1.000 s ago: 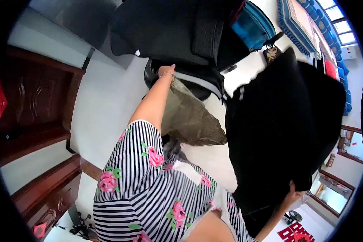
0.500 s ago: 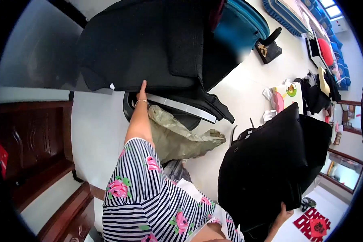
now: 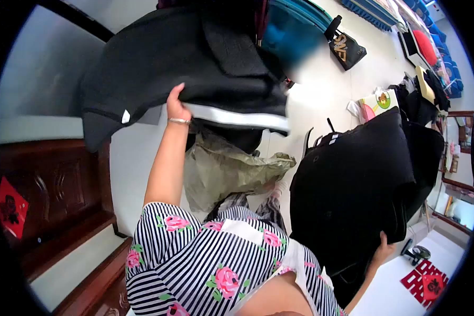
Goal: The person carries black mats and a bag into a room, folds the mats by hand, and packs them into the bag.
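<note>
My left hand (image 3: 178, 108) is closed on the lower edge of a large black padded piece (image 3: 158, 63), beside its white strip (image 3: 242, 118); part of the fingers is hidden beneath. A small white tag (image 3: 125, 116) shows on that piece. Below it hangs an olive-green plastic bag (image 3: 221, 174), near my left forearm. At the lower right, my right hand (image 3: 384, 248) grips the edge of another big black item (image 3: 347, 179), which has straps and small white labels on its left side.
A blue container (image 3: 295, 31) stands at the top, beside a black bag (image 3: 347, 51) with gold lettering. A patterned box (image 3: 379, 105) and dark clothing (image 3: 418, 105) lie at the right. Brown wooden doors (image 3: 52, 184) are on the left, and a fan (image 3: 418, 253) is at the lower right.
The left black piece has been lifted and shifted left with my left hand, its white strip now more level. My right hand has moved slightly up and right with the other black item.
</note>
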Demonstrator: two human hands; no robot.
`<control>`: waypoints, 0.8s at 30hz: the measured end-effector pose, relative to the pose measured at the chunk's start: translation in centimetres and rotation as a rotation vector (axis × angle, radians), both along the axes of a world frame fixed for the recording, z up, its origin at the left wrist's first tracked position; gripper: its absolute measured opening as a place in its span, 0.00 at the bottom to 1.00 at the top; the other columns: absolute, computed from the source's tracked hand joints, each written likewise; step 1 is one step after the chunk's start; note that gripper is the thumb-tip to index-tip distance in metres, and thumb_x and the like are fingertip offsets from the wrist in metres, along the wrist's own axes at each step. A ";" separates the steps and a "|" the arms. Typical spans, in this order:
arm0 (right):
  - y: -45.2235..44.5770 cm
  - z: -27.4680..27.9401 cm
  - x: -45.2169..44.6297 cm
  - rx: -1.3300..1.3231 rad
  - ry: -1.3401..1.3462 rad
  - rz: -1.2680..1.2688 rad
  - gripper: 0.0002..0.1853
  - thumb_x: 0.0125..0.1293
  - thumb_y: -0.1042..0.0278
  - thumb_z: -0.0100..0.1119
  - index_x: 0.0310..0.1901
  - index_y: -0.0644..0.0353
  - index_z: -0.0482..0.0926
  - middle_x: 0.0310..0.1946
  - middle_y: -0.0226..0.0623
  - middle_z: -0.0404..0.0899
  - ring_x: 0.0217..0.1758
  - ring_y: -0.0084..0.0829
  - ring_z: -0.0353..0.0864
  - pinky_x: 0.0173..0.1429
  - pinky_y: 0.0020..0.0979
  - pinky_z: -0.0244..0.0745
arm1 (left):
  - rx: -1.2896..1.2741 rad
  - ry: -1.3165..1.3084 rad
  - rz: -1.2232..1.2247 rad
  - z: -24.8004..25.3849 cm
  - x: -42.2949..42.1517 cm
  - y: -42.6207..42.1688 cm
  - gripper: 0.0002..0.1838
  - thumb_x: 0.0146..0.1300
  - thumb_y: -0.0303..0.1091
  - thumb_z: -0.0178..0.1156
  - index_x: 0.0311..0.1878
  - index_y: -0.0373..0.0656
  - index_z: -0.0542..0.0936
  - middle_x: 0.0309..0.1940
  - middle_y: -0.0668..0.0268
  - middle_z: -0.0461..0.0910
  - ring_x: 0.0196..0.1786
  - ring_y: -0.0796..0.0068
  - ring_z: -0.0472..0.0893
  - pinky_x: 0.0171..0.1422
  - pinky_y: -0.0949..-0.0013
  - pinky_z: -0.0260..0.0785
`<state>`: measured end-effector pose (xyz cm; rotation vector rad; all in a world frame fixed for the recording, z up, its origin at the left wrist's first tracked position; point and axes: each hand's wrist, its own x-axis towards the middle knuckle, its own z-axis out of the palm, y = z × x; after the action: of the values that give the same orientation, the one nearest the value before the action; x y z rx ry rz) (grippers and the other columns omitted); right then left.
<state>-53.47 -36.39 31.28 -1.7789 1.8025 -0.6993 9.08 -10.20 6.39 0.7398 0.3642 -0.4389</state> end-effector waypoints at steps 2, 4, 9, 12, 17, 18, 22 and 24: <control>-1.8 -1.1 -1.8 0.029 -0.040 0.087 0.18 0.55 0.69 0.65 0.43 0.75 0.79 0.41 0.40 0.81 0.41 0.30 0.77 0.50 0.28 0.70 | 0.132 -0.125 -0.051 5.2 -2.9 -2.3 0.11 0.47 0.27 0.65 0.37 0.36 0.81 0.39 0.63 0.81 0.44 0.67 0.79 0.55 0.67 0.70; -3.8 -2.2 -3.4 -0.034 -0.039 0.142 0.16 0.56 0.70 0.65 0.42 0.74 0.79 0.39 0.39 0.81 0.39 0.28 0.76 0.48 0.27 0.69 | 0.256 -0.284 -0.206 9.3 -6.3 -4.3 0.15 0.45 0.27 0.67 0.38 0.34 0.81 0.39 0.64 0.81 0.44 0.69 0.79 0.54 0.69 0.70; -6.0 -1.1 -2.4 -0.041 -0.071 0.258 0.13 0.53 0.74 0.66 0.39 0.74 0.80 0.36 0.36 0.82 0.35 0.25 0.76 0.45 0.26 0.70 | 0.362 -0.415 -0.534 13.2 -10.5 -5.9 0.27 0.40 0.33 0.69 0.46 0.30 0.78 0.42 0.60 0.80 0.43 0.69 0.79 0.53 0.68 0.70; -9.4 -1.4 -5.0 -0.128 -0.065 0.337 0.14 0.54 0.70 0.67 0.37 0.75 0.81 0.32 0.34 0.81 0.31 0.23 0.76 0.38 0.24 0.69 | 0.361 -0.622 -0.565 11.9 -13.9 -7.6 0.37 0.39 0.34 0.69 0.55 0.29 0.71 0.44 0.56 0.79 0.42 0.63 0.79 0.52 0.66 0.71; -1.9 5.1 1.2 -0.116 0.073 0.320 0.16 0.55 0.67 0.68 0.37 0.74 0.81 0.35 0.36 0.82 0.34 0.24 0.76 0.41 0.24 0.70 | 0.149 -0.741 -0.571 23.8 -19.7 -9.8 0.21 0.40 0.33 0.65 0.42 0.37 0.79 0.43 0.52 0.79 0.48 0.59 0.77 0.56 0.63 0.67; -2.3 5.1 1.2 -0.175 0.068 0.333 0.15 0.55 0.67 0.68 0.35 0.73 0.81 0.34 0.35 0.82 0.32 0.24 0.74 0.39 0.25 0.69 | 0.151 -0.786 -0.581 22.8 -20.7 -12.2 0.24 0.40 0.33 0.65 0.45 0.36 0.78 0.45 0.50 0.78 0.50 0.57 0.76 0.58 0.63 0.66; -6.4 4.0 -0.6 -0.369 -0.004 0.332 0.12 0.54 0.67 0.68 0.26 0.69 0.79 0.23 0.30 0.77 0.21 0.21 0.65 0.27 0.25 0.62 | -0.173 -0.309 -0.747 16.5 -28.8 -17.5 0.35 0.39 0.30 0.64 0.56 0.34 0.71 0.49 0.51 0.75 0.53 0.57 0.73 0.60 0.61 0.65; -6.1 5.7 -0.1 -0.223 0.246 0.267 0.16 0.54 0.63 0.69 0.33 0.71 0.80 0.30 0.33 0.80 0.29 0.22 0.70 0.36 0.24 0.66 | -0.219 -0.251 -0.934 16.5 -35.4 -16.0 0.30 0.37 0.28 0.66 0.50 0.36 0.74 0.39 0.58 0.78 0.43 0.62 0.75 0.50 0.62 0.69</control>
<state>-53.60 -42.46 36.96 -2.2886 1.6403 -0.6149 -26.32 -26.18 22.87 0.7081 -0.2952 -1.2284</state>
